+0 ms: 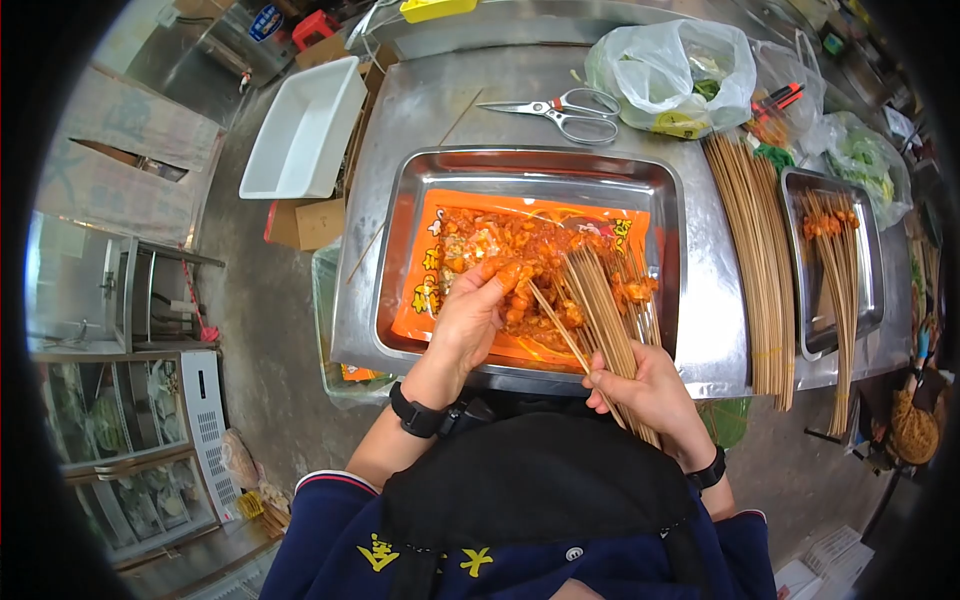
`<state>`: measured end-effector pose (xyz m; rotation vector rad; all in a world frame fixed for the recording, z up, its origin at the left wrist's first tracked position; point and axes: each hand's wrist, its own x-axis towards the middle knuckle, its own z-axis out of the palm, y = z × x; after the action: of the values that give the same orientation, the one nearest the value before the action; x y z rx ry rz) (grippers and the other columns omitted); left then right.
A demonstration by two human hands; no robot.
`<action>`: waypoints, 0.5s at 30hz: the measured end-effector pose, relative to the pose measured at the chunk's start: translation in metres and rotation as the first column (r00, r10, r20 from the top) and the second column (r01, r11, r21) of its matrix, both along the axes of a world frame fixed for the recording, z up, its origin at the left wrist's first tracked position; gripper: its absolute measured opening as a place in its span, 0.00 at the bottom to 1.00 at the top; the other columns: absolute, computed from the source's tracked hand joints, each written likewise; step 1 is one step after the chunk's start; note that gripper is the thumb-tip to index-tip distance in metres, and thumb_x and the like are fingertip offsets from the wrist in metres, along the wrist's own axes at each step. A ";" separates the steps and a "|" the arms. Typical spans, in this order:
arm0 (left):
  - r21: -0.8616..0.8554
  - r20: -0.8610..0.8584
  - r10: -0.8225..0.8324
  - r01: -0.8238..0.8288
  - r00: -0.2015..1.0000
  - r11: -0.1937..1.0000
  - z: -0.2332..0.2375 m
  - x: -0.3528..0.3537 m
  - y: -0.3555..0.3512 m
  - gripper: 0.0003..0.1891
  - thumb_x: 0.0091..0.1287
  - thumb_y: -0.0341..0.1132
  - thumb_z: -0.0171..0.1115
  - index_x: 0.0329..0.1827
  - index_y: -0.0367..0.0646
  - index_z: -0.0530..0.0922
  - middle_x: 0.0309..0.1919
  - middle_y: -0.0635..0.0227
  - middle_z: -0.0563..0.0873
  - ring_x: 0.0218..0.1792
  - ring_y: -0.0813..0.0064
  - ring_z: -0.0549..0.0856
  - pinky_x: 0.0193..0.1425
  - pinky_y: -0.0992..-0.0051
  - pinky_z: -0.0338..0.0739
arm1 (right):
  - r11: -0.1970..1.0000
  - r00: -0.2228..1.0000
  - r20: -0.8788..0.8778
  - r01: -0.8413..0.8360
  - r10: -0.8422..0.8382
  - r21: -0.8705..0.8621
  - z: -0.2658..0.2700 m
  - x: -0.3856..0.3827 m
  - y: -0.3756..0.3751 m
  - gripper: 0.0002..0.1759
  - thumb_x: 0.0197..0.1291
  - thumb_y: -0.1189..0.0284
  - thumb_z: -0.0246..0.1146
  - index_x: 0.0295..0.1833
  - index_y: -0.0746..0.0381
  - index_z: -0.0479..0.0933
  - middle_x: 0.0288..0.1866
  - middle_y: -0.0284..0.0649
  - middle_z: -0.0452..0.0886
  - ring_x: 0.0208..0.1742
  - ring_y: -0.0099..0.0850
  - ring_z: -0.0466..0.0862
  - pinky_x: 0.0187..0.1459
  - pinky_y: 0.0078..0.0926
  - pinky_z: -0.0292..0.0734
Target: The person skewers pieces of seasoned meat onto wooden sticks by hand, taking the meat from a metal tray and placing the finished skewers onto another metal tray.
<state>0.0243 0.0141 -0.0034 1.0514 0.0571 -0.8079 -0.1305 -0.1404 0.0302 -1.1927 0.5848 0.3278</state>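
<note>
My left hand (pixel 465 318) pinches a red-sauced piece of meat (pixel 515 276) over the steel tray (pixel 672 330). In my right hand (pixel 645 388) is a thick bundle of bamboo skewers (pixel 605 320). One single skewer (pixel 560 328) sticks out from that bundle, its tip right at the meat in my left fingers. Under both hands, a heap of marinated meat (pixel 500 232) lies on an orange printed bag (pixel 410 318) inside the tray. Several loaded skewers (pixel 640 290) rest at the tray's right side, partly hidden behind the bundle.
Scissors (pixel 565 108) lie behind the tray, near a plastic bag of greens (pixel 670 75). To the right are a long stack of skewers (pixel 755 270) and a smaller steel tray (pixel 875 290) with loaded skewers (pixel 835 250). A white bin (pixel 305 130) stands left of the table.
</note>
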 end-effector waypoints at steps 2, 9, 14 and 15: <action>-0.021 0.011 -0.027 0.028 1.000 0.999 -0.002 0.001 0.003 0.11 0.65 0.32 0.54 0.48 0.40 0.75 0.38 0.71 0.81 0.35 0.83 0.79 0.36 0.82 0.73 | 1.000 1.000 -0.001 -0.010 0.010 -0.005 -0.002 0.001 0.000 0.06 0.57 0.78 0.56 0.39 0.69 0.70 0.32 0.41 0.77 0.27 0.22 0.79 0.29 0.17 0.77; -0.054 -0.008 -0.085 0.084 0.996 0.995 -0.007 0.002 0.004 0.14 0.65 0.31 0.53 0.52 0.39 0.72 0.44 0.68 0.81 0.42 0.80 0.80 0.42 0.80 0.76 | 1.000 1.000 0.005 -0.010 0.009 0.024 -0.002 0.000 -0.001 0.06 0.57 0.78 0.57 0.39 0.69 0.70 0.31 0.40 0.77 0.27 0.22 0.79 0.29 0.16 0.77; -0.015 0.021 -0.079 0.079 0.997 0.997 -0.004 -0.003 0.002 0.14 0.65 0.31 0.53 0.52 0.39 0.72 0.44 0.68 0.81 0.42 0.79 0.80 0.41 0.80 0.76 | 1.000 1.000 -0.016 0.019 -0.019 0.017 -0.004 -0.002 -0.001 0.07 0.56 0.78 0.58 0.40 0.69 0.71 0.30 0.40 0.78 0.27 0.22 0.79 0.28 0.16 0.77; 0.003 0.035 -0.081 0.081 0.996 0.997 -0.004 -0.004 0.001 0.13 0.65 0.31 0.53 0.52 0.39 0.72 0.44 0.68 0.81 0.42 0.79 0.80 0.41 0.79 0.76 | 1.000 1.000 -0.015 0.022 -0.022 0.015 -0.004 -0.002 -0.002 0.07 0.56 0.78 0.58 0.40 0.69 0.71 0.30 0.40 0.78 0.27 0.22 0.79 0.28 0.16 0.77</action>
<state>0.0201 0.0148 -0.0073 1.0747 -0.0149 -0.8628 -0.1321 -0.1426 0.0259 -1.1694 0.6072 0.3220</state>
